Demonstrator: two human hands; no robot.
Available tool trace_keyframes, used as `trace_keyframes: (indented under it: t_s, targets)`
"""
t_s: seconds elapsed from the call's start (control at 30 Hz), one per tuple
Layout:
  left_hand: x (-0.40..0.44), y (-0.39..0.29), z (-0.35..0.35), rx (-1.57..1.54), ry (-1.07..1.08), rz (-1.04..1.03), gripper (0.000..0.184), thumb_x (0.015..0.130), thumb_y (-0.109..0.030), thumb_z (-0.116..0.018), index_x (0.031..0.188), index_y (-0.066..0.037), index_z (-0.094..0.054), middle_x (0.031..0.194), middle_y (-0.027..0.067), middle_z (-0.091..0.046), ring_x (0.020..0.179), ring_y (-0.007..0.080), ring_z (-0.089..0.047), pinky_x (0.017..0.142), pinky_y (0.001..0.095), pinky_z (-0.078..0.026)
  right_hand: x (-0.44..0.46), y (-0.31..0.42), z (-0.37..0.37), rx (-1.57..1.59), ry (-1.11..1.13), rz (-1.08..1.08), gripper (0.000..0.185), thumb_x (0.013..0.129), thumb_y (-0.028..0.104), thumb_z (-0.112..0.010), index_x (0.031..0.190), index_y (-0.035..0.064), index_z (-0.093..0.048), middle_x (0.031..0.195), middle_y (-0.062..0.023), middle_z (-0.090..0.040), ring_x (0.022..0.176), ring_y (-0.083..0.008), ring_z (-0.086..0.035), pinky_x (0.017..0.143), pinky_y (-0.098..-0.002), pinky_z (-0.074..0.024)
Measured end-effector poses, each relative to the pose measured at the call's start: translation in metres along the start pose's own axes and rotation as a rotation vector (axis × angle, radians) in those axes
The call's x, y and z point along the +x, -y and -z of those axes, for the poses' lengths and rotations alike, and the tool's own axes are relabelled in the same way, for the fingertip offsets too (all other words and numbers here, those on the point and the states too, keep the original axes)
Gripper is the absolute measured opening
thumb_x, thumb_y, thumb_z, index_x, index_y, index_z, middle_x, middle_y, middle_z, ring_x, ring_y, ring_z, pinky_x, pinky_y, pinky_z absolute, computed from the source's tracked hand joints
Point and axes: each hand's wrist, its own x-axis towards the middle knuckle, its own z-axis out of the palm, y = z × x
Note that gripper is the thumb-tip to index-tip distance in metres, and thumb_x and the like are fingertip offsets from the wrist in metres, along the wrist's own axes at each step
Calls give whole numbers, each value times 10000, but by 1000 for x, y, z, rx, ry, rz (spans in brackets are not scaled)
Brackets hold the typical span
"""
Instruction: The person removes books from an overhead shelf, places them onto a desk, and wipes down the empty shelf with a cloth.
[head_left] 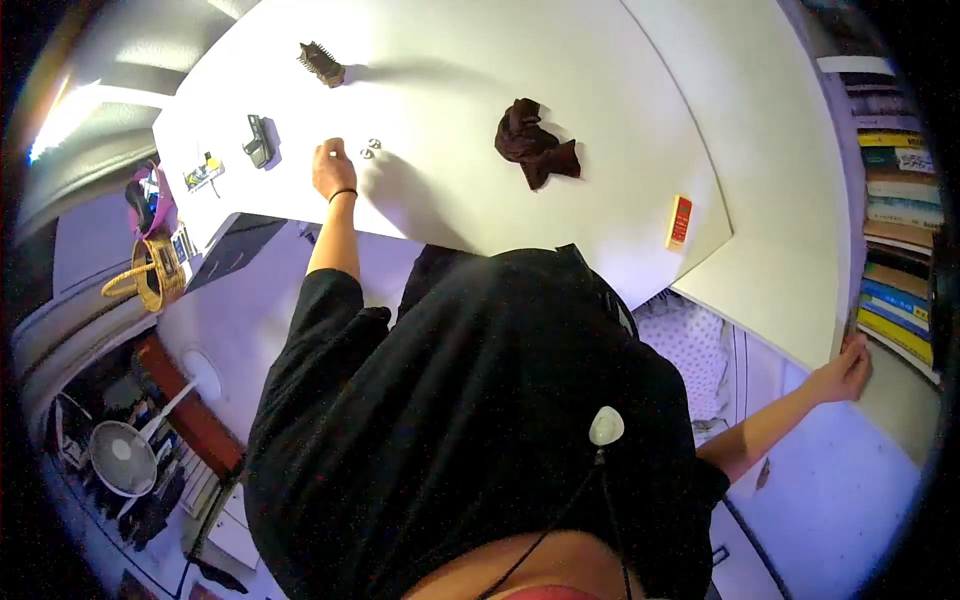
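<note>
My left hand (334, 170) is over the white table, its fingers pinched around a small pale thing too small to name. Right beside it lie small shiny metal pieces (372, 148). Off to the right, my right hand (840, 372) has its fingers curled at the edge of a white shelf panel (832, 345). A crumpled dark brown cloth (530, 143) lies farther back on the table. Left of my left hand is a black clip-like object (259, 142), and a dark hair claw clip (321, 64) sits behind it.
A red and cream box (679, 222) lies near the table's right corner. Books (895, 215) are stacked on the right-hand shelf. A wicker basket (155, 275) is at the left, with a small fan (123, 458) below. Some small yellow-and-white items (205, 172) lie at the table's left edge.
</note>
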Motion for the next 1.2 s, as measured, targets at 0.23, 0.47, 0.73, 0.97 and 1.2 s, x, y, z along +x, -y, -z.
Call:
trace_keyframes:
  t_s: [0.23, 0.47, 0.73, 0.97, 1.2]
  targets:
    - [16, 15, 16, -673, -106, -64, 140, 850, -30, -497, 934, 14, -600, 890, 86, -600, 820, 153, -546, 737, 261, -441, -2, -39, -7, 242, -31, -67, 193, 803, 185, -657, 867, 3, -665, 832, -105, -652, 698, -172, -577, 674, -289, -475]
    - [11, -192, 73, -720, 155, -272, 146, 885, -60, -473, 898, -1, -606, 725, -23, -496, 612, 75, -376, 576, 202, -357, -5, -6, -13, 387, -56, -120, 173, 798, 172, -669, 733, 25, -607, 665, 6, -558, 607, -80, -454, 581, -230, -388]
    - [-18, -355, 99, -1023, 369, -801, 102, 825, 8, -512, 735, -13, -555, 665, 35, -589, 609, 77, -520, 550, 210, -411, -9, 24, -5, 316, -143, -130, 170, 787, 155, -686, 742, 7, -614, 577, 43, -509, 521, -31, -426, 480, -196, -344]
    - [-70, -453, 148, -1069, 481, -1101, 79, 821, 3, -481, 792, -7, -553, 700, 86, -559, 606, 171, -539, 578, 269, -442, -6, 33, 6, 209, -154, -101, 209, 768, 233, -680, 716, 41, -617, 593, -79, -552, 496, -192, -522, 496, -291, -411]
    - [-88, -553, 202, -1066, 268, -1424, 125, 801, -5, -527, 916, -16, -573, 918, 138, -585, 844, 305, -565, 723, 367, -474, -6, 32, 6, 206, -115, -154, 224, 784, 260, -658, 717, 50, -615, 607, -92, -553, 516, -212, -536, 505, -311, -413]
